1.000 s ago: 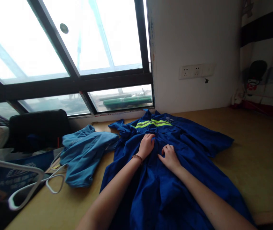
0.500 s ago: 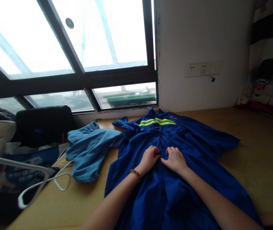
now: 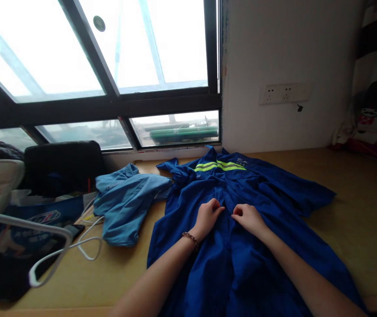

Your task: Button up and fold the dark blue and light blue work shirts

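A dark blue work jacket [image 3: 254,264] lies front up, its collar towards the window, with a yellow-green reflective stripe [image 3: 236,166] across the chest. Over the middle of its front opening, my left hand [image 3: 209,215] is closed in a pinch on the cloth edge. To its right, my right hand [image 3: 248,219] also pinches at the jacket's front, thumb against curled fingers. A small gap separates the two hands. Whatever button or hole lies under the fingertips is hidden. A bracelet [image 3: 190,239] circles my left wrist.
On the wooden tabletop [image 3: 119,277], a light blue shirt [image 3: 125,207] lies left of the jacket. A white cable [image 3: 89,246], a white curved tube [image 3: 48,226] and bags [image 3: 63,167] are further left. Behind are a window frame [image 3: 162,99] and wall sockets [image 3: 286,93].
My hands have drawn slightly apart, the right one shifting rightward from the front opening, and the cloth between them lies more open. The whole view has shifted a little.
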Available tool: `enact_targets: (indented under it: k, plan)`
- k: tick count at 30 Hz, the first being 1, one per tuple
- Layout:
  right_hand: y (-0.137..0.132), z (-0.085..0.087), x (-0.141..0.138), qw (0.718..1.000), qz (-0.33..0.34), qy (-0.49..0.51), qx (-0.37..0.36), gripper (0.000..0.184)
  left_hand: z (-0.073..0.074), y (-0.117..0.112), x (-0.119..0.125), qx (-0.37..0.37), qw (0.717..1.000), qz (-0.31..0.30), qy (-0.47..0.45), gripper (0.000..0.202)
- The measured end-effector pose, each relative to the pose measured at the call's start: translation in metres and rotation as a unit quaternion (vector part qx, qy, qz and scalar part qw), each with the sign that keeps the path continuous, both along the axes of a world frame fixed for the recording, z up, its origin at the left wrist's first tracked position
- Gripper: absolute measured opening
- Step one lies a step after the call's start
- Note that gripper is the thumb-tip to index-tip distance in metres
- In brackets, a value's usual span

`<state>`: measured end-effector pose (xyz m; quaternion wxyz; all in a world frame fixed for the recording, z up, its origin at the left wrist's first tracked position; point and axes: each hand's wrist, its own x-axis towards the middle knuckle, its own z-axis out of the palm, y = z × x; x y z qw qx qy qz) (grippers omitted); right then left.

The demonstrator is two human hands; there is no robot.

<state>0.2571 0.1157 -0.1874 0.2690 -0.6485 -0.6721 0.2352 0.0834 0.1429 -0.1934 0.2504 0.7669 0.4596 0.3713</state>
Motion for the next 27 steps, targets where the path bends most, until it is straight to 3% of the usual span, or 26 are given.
enact_targets:
  k: [3, 8, 13, 15, 20, 24, 27]
  plan:
    - [0.006, -0.001, 0.004, 0.988, 0.007, 0.155, -0.018, 0.015, 0.001, -0.001, 0.001, -0.024, 0.999, -0.001, -0.049, 0.016]
    - [0.005, 0.005, -0.001, 0.931, -0.022, 0.361, -0.056, 0.018, 0.003, 0.0, 0.004, -0.069, 0.989, -0.029, -0.125, 0.012]
    - [-0.001, 0.019, -0.001, 0.863, -0.052, 0.492, -0.1, 0.019, -0.001, 0.002, 0.005, -0.119, 0.983, -0.057, -0.125, 0.01]
    - [-0.002, 0.023, 0.001, 0.853, -0.051, 0.508, -0.11, 0.024, -0.003, 0.002, 0.005, -0.123, 0.984, -0.069, -0.111, 0.011]
    - [-0.001, 0.022, -0.002, 0.875, -0.012, 0.48, -0.055, 0.041, -0.001, 0.0, 0.006, -0.116, 0.984, -0.098, -0.099, 0.012]
    - [-0.001, 0.014, -0.009, 0.95, 0.039, 0.309, 0.015, 0.037, 0.002, 0.002, 0.004, -0.148, 0.973, -0.116, -0.137, 0.009]
    - [-0.002, 0.008, -0.01, 0.982, 0.032, 0.183, 0.044, 0.027, 0.001, 0.005, 0.003, -0.192, 0.961, -0.111, -0.166, 0.009]
